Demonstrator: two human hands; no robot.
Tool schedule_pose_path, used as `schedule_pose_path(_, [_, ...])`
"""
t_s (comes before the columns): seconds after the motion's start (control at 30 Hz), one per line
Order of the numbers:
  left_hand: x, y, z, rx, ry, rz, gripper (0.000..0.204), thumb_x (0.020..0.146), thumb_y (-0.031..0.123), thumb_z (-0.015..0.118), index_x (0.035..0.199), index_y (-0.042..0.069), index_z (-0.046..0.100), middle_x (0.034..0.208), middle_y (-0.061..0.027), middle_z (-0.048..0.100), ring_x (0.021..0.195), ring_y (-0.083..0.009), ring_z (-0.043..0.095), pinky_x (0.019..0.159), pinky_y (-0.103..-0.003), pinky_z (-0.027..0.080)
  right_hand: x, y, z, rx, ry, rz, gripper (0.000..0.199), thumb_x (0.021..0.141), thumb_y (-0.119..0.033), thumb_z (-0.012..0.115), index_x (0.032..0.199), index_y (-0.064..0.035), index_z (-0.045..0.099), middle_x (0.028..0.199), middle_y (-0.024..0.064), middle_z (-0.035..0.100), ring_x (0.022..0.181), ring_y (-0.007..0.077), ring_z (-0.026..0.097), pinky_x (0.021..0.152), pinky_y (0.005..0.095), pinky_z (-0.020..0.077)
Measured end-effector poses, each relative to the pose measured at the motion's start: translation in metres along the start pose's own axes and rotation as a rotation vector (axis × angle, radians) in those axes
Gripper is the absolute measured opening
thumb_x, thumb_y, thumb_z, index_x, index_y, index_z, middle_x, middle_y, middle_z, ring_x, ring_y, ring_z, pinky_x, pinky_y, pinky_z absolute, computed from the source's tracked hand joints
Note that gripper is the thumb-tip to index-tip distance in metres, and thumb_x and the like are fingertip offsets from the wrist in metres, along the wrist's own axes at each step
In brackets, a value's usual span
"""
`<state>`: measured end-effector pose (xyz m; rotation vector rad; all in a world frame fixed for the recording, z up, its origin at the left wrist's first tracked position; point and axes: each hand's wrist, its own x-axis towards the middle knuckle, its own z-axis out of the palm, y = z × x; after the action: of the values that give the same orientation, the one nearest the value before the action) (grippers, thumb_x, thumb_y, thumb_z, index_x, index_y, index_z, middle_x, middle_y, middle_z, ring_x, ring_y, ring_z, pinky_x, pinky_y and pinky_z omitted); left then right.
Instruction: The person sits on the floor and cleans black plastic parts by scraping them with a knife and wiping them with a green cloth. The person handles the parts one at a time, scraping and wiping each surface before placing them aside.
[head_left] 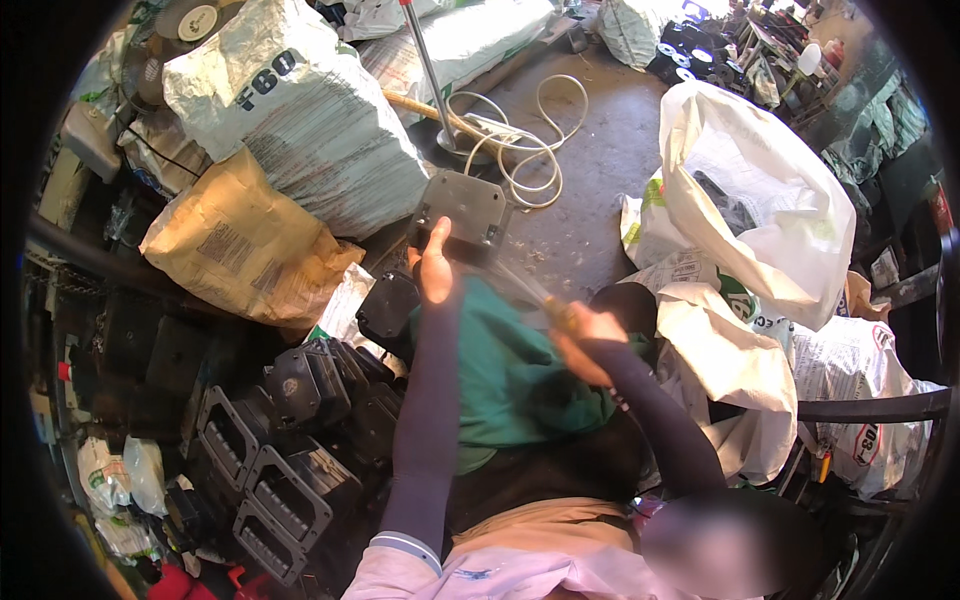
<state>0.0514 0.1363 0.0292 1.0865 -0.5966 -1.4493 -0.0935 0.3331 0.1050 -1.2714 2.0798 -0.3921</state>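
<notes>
My left hand (435,265) grips a flat black rectangular plastic housing (465,205) from its near side, thumb on its upper face, and holds it up in front of me. My right hand (590,340) is closed round the yellowish handle of a long tool (520,285). Motion smears the tool's thin shaft, so its exact kind does not show. The shaft points up and left at the housing's lower edge; whether it touches cannot be made out. Under both hands, a green cloth (500,370) covers my lap. Dark sleeves cover my forearms.
Several similar black housings (300,385) and open black frames (290,500) are piled at my left. A brown paper sack (250,245) and a large white sack (300,130) stand beyond. At right, an open white sack (820,215) holds dark pieces. A white cable (540,145) lies coiled ahead.
</notes>
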Motion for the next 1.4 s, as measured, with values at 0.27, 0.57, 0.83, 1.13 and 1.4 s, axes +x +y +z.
schedule_pose_path(0.27, [0.015, -0.007, -0.017, -0.086, -0.217, -0.137, 0.049, 0.088, 0.018, 0.072, 0.128, -0.003, 0.055, 0.119, -0.0118, 0.063, 0.107, -0.0201, 0.060, 0.090, -0.032, 0.049, 0.026, 0.011, -0.028, 0.177, 0.283, -0.099, 0.035, 0.089, -0.026, 0.066, 0.114, -0.0025, 0.062, 0.089, 0.0197, 0.069, 0.084, 0.0308, 0.069, 0.076, 0.0391, 0.0529])
schedule_pose_path(0.57, [-0.014, 0.004, -0.008, -0.225, -0.600, -0.152, 0.040, 0.093, 0.012, 0.060, 0.131, 0.000, 0.052, 0.112, -0.0111, 0.063, 0.102, -0.0228, 0.063, 0.087, -0.035, 0.052, 0.066, 0.035, -0.055, 0.822, 0.170, 0.006, 0.032, 0.095, -0.031, 0.066, 0.112, -0.0046, 0.057, 0.087, 0.0047, 0.064, 0.074, 0.0149, 0.063, 0.066, 0.0315, 0.0534])
schedule_pose_path(0.83, [-0.026, 0.007, -0.022, -0.185, -0.943, -0.218, 0.056, 0.098, 0.029, 0.055, 0.145, 0.003, 0.038, 0.123, -0.0136, 0.058, 0.106, -0.0265, 0.060, 0.092, -0.040, 0.049, 0.058, 0.026, -0.061, 0.971, -0.255, -0.336, 0.049, 0.089, -0.015, 0.069, 0.133, -0.0014, 0.050, 0.120, 0.0103, 0.060, 0.107, 0.0193, 0.059, 0.093, 0.0347, 0.0494])
schedule_pose_path(1.13, [-0.029, -0.001, -0.023, -0.203, -0.882, -0.603, 0.081, 0.091, 0.075, 0.038, 0.138, 0.009, 0.046, 0.125, -0.0142, 0.058, 0.116, -0.0331, 0.056, 0.093, -0.055, 0.048, 0.029, -0.009, -0.061, 0.334, 0.070, -0.398, 0.053, 0.080, -0.009, 0.068, 0.130, -0.0061, 0.050, 0.113, 0.0214, 0.066, 0.108, 0.0345, 0.064, 0.091, 0.0404, 0.0491])
schedule_pose_path(1.4, [-0.045, 0.025, -0.016, -0.140, -0.777, -0.677, 0.079, 0.092, 0.070, 0.042, 0.139, 0.007, 0.046, 0.137, -0.0166, 0.052, 0.123, -0.0410, 0.051, 0.094, -0.069, 0.043, 0.020, -0.026, -0.054, 0.192, 0.192, -0.417, 0.049, 0.077, 0.001, 0.059, 0.124, -0.0080, 0.050, 0.103, 0.0236, 0.066, 0.104, 0.0446, 0.061, 0.088, 0.0451, 0.0487])
